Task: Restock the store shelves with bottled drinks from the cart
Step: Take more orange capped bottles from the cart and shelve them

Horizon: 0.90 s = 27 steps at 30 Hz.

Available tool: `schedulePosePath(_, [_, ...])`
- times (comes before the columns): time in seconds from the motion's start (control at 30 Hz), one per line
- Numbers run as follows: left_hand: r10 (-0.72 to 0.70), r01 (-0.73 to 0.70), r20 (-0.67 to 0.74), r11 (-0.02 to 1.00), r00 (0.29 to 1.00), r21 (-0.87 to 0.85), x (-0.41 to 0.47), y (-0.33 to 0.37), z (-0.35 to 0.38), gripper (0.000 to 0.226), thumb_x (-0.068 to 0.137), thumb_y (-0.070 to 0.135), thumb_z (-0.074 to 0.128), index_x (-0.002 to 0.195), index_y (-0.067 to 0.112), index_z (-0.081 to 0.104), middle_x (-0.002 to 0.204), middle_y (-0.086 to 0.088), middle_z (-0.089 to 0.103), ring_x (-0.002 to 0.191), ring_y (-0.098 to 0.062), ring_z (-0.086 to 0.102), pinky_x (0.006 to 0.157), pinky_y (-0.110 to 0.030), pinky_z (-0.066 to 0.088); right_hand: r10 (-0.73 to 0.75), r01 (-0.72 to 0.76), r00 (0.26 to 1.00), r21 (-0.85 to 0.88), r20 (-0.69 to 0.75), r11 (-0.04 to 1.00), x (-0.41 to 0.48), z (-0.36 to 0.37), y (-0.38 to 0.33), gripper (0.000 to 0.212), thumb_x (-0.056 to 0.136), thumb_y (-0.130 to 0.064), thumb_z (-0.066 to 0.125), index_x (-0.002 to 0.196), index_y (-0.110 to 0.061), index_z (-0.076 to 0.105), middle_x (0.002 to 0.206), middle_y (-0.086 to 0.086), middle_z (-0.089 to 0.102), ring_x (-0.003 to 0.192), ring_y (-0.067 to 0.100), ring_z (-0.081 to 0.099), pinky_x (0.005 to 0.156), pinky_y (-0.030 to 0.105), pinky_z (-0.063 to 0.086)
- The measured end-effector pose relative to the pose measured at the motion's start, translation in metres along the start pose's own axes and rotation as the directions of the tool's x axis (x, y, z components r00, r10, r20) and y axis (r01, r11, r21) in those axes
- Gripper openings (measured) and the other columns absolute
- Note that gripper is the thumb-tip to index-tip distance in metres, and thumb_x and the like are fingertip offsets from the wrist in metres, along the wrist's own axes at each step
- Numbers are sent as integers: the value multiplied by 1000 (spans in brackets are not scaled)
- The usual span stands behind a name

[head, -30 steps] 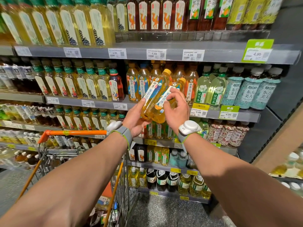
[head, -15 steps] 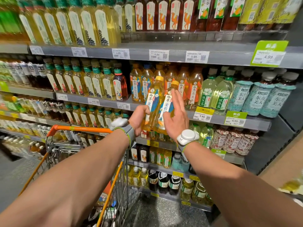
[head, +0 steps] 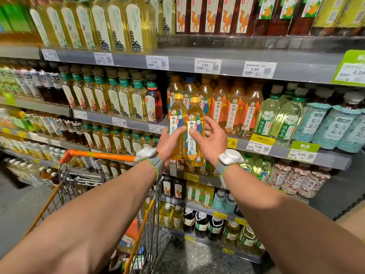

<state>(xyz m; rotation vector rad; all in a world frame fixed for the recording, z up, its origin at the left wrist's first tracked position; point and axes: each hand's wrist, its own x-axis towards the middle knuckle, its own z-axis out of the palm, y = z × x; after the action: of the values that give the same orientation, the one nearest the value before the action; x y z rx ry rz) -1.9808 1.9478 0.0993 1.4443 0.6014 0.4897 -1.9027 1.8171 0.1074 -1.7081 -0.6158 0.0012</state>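
Our left grip (head: 167,143) clamped on left tea btl (head: 177,113), right grip (head: 209,142) round right tea btl (head: 195,115) — both upright, side by side, before shelf (head: 333,161).

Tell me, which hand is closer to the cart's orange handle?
Left. The left hand holds the left bottle just past the right end of the orange handle; the right hand grips the right bottle, farther right.

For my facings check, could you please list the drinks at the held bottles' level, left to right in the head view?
Dark bottles, green-capped yellow bottles, red bottle, held bottles, orange-labelled bottles, pale green bottles, teal-wrapped bottles.
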Motion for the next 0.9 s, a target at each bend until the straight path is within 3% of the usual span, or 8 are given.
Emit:
schedulePosePath(0.1, [66, -66, 3, 997, 998, -44, 14, -7, -7, 53, 84, 48, 79, 123, 23, 53, 113, 7, 72, 98, -12, 71, 72, -26, 56, 46, -46, 999, 50, 4, 998, 11, 7, 1, 66, 75, -41, 88, 130, -35, 51, 122, -3, 66, 113, 16, 64, 98, 38, 55])
schedulePosePath(0.17, [104, -103, 26, 994, 994, -45, 24, -8, -15, 55, 82, 46, 82, 126, 23, 57, 115, 4, 74, 100, -11, 73, 70, -22, 58, 58, -57, 998, 20, -24, 998, 19, 16, 4, 67, 74, -41, 89, 125, -36, 47, 114, -8, 62, 108, 16, 64, 92, 35, 56])
schedulePosePath(0.3, [200, -203, 40, 974, 979, 104, 48, -6, -26, 50, 77, 49, 85, 116, 26, 63, 115, 9, 70, 102, -11, 71, 79, -26, 58, 76, -78, 994, -17, -72, 997, 30, 28, 7, 83, 76, -35, 89, 146, -21, 46, 136, 3, 59, 115, 10, 56, 95, 27, 48])
schedulePosePath(0.47, [287, -301, 95, 927, 953, 222, 71, 1, -29, 36, 78, 45, 85, 108, 27, 74, 110, -3, 71, 89, -9, 73, 65, -25, 58, 58, -64, 990, -43, -128, 997, 41, 32, 5, 84, 77, -29, 88, 149, -17, 46, 144, 4, 55, 123, 11, 51, 99, 26, 43])
schedulePosePath(0.53, [286, -308, 120, 914, 951, 264, 79, 3, -28, 47, 79, 48, 83, 116, 21, 74, 117, -8, 69, 100, -22, 71, 80, -39, 61, 24, -35, 989, -72, -149, 997, 44, 30, 2, 81, 77, -30, 88, 148, -18, 48, 141, 0, 56, 127, 13, 52, 105, 28, 43])
schedulePosePath(0.6, [291, -316, 127, 901, 948, 298, 83, 5, -28, 56, 77, 54, 81, 120, 20, 72, 121, -7, 67, 108, -24, 68, 93, -45, 58, -15, -2, 987, -102, -160, 995, 47, 26, -1, 80, 77, -31, 88, 147, -20, 50, 141, -3, 58, 127, 9, 51, 106, 28, 43])
schedulePosePath(0.8, [325, -355, 147, 883, 934, 306, 82, 18, -24, 62, 73, 56, 81, 123, 21, 71, 124, -5, 67, 114, -24, 66, 99, -47, 55, -7, -6, 987, -81, -161, 997, 51, 15, -10, 85, 77, -33, 88, 150, -18, 46, 147, -1, 55, 129, 10, 52, 107, 29, 44])
schedulePosePath(0.9, [345, -375, 148, 864, 927, 336, 82, 21, -22, 53, 79, 47, 83, 123, 19, 71, 123, -7, 67, 112, -25, 66, 98, -47, 55, -15, -2, 981, -87, -194, 996, 52, 13, -14, 86, 76, -32, 89, 149, -18, 48, 140, -1, 57, 117, 8, 56, 102, 31, 51])
